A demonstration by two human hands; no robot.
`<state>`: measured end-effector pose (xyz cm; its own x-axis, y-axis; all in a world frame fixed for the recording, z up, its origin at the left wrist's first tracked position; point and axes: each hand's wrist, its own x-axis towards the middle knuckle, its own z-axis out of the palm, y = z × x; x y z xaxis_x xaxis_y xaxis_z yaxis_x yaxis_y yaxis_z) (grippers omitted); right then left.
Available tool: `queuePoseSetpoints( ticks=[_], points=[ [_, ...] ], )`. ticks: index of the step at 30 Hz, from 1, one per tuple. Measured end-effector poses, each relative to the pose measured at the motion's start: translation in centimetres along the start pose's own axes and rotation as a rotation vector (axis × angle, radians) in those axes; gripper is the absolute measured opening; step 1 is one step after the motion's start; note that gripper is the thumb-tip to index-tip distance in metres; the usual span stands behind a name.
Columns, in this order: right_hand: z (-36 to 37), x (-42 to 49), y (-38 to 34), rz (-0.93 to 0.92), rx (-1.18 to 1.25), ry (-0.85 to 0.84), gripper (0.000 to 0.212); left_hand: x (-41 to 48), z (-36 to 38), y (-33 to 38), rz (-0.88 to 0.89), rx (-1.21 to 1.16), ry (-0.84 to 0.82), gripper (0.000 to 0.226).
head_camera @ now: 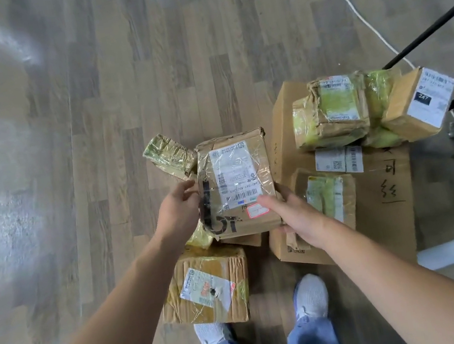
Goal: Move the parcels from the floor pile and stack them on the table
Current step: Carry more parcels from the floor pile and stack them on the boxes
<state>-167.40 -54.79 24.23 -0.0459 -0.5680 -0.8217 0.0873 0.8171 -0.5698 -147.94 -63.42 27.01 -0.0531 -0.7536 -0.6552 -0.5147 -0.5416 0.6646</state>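
Observation:
A brown cardboard parcel (236,182) with a white shipping label and clear tape sits between my two hands above the floor pile. My left hand (178,210) grips its left edge, fingers curled round the side. My right hand (294,217) grips its lower right corner, thumb on top. Under it lie more parcels: a taped box (206,284) near my feet, a small green-taped one (168,155) behind, and a box (294,251) under my right wrist. The table top is not in view.
A large flat carton (380,190) on the right carries several taped parcels (330,111). Black metal legs (431,29) stand at the right edge. A white cable (358,12) snakes across the wood floor. My white shoes (310,296) stand close to the pile.

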Motion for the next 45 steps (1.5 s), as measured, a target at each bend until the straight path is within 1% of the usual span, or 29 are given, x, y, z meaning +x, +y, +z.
queuePoseSetpoints(
  ticks=[1, 2, 3, 4, 5, 6, 7, 8, 10, 12, 14, 16, 18, 19, 20, 22, 23, 25, 26, 29, 31, 34, 37, 41, 43, 45],
  points=[
    [0.6, 1.2, 0.4, 0.011, 0.007, 0.032, 0.047, 0.5, 0.1, -1.1, -0.006, -0.009, -0.047, 0.037],
    [1.1, 2.6, 1.3, 0.02, 0.005, 0.056, 0.063, 0.9, 0.2, -2.1, -0.004, 0.01, -0.084, 0.041],
    [1.4, 4.2, 2.7, 0.044, -0.002, 0.07, 0.081, 1.2, 0.3, -3.1, -0.001, 0.052, -0.112, 0.044],
    [1.7, 5.4, 3.9, 0.081, -0.023, 0.076, 0.092, 1.5, 0.6, -4.2, 0.0, 0.098, -0.138, 0.046],
    [2.0, 6.7, 5.3, 0.116, -0.046, 0.08, 0.093, 1.6, 0.9, -5.2, -0.008, 0.143, -0.169, 0.047],
    [2.6, 7.2, 6.1, 0.132, -0.08, 0.075, 0.081, 1.4, 1.3, -6.1, -0.028, 0.181, -0.209, 0.048],
    [3.1, 7.0, 6.5, 0.129, -0.105, 0.075, 0.061, 1.1, 1.7, -7.1, -0.043, 0.214, -0.252, 0.048],
    [3.6, 6.4, 6.5, 0.122, -0.117, 0.09, 0.048, 0.8, 2.0, -7.9, -0.047, 0.248, -0.282, 0.048],
    [4.1, 5.5, 7.1, 0.122, -0.195, 0.142, 0.048, 0.8, 2.3, -9.2, -0.023, 0.319, -0.277, 0.045],
    [4.5, 4.6, 8.4, 0.18, -0.298, 0.241, 0.048, 0.9, 1.9, -10.3, 0.021, 0.36, -0.192, 0.042],
    [5.2, 4.3, 10.6, 0.208, -0.388, 0.31, 0.036, 1.4, 1.0, -12.0, 0.016, 0.392, -0.075, 0.043],
    [6.5, 4.9, 13.0, 0.243, -0.505, 0.262, 0.022, 2.5, -0.5, -14.8, -0.071, 0.434, 0.004, 0.047],
    [8.0, 6.2, 15.3, 0.266, -0.578, 0.2, 0.024, 3.4, -1.7, -18.0, -0.222, 0.478, 0.012, 0.052],
    [8.6, 6.8, 16.1, 0.275, -0.571, 0.185, 0.03, 3.8, -2.0, -19.5, -0.29, 0.481, -0.005, 0.05],
    [9.3, 7.5, 16.7, 0.274, -0.561, 0.178, 0.034, 4.0, -2.1, -20.9, -0.34, 0.464, -0.028, 0.042],
    [10.6, 8.6, 17.5, 0.283, -0.56, 0.171, 0.035, 4.2, -2.0, -23.0, -0.386, 0.382, -0.096, 0.026],
    [11.2, 8.8, 18.0, 0.299, -0.559, 0.17, 0.035, 4.0, -2.0, -23.7, -0.402, 0.321, -0.121, 0.024],
    [12.1, 8.4, 18.4, 0.348, -0.564, 0.176, 0.042, 3.2, -2.4, -24.6, -0.419, 0.236, -0.137, 0.029],
    [12.6, 7.5, 18.4, 0.371, -0.571, 0.171, 0.048, 2.3, -2.9, -24.8, -0.416, 0.23, -0.14, 0.032],
    [13.3, 3.0, 17.0, 0.377, -0.558, 0.182, 0.057, -1.2, -5.0, -23.2, -0.369, 0.269, -0.152, 0.026],
    [13.1, -1.0, 15.2, 0.37, -0.506, 0.232, 0.058, -3.8, -6.3, -20.8, -0.35, 0.285, -0.196, 0.028],
    [12.2, -7.8, 11.4, 0.311, -0.466, 0.327, 0.062, -8.2, -8.6, -15.6, -0.295, 0.255, -0.274, 0.042],
    [10.8, -15.3, 7.2, 0.275, -0.414, 0.429, 0.064, -13.3, -10.2, -9.2, -0.198, 0.204, -0.333, 0.039],
    [8.9, -24.8, 2.4, 0.199, -0.26, 0.543, 0.066, -20.2, -11.6, -1.8, -0.078, 0.099, -0.347, 0.04],
    [7.8, -29.9, 0.7, 0.122, -0.192, 0.605, 0.062, -24.1, -12.0, 1.0, -0.006, 0.036, -0.349, 0.038],
    [6.4, -35.2, -0.4, 0.028, -0.103, 0.689, 0.051, -28.2, -11.6, 3.6, 0.062, -0.03, -0.351, 0.035]
  ],
)
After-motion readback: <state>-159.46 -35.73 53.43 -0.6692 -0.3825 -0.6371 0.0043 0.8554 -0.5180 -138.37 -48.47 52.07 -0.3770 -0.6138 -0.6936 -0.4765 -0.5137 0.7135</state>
